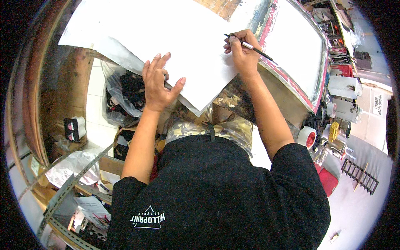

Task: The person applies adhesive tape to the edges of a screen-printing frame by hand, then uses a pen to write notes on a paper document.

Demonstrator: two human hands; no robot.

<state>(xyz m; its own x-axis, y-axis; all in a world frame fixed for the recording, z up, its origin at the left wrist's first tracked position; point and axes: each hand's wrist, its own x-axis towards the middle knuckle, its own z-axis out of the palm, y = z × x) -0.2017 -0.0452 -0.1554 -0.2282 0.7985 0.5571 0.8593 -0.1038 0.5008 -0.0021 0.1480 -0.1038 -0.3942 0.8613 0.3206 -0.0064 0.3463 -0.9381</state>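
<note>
Large white sheets of paper (196,50) lie layered in front of me, with a corner hanging over the near edge toward my lap. My left hand (158,85) rests on the paper's near left part, fingers spread and thumb out to the side. A small dark thing shows beside its palm; I cannot make out what it is. My right hand (242,50) is closed around a slim black pen (263,54) with a pale band. The pen's dark tip points to the upper left, over the right part of the paper.
A framed white screen (296,46) with a red, paint-stained border stands at the right. Beyond it are tubs, a tape roll (307,137) and a yellow lid (333,131). At the left are a clear plastic bag (118,93) with dark contents and a metal shelf frame (68,189).
</note>
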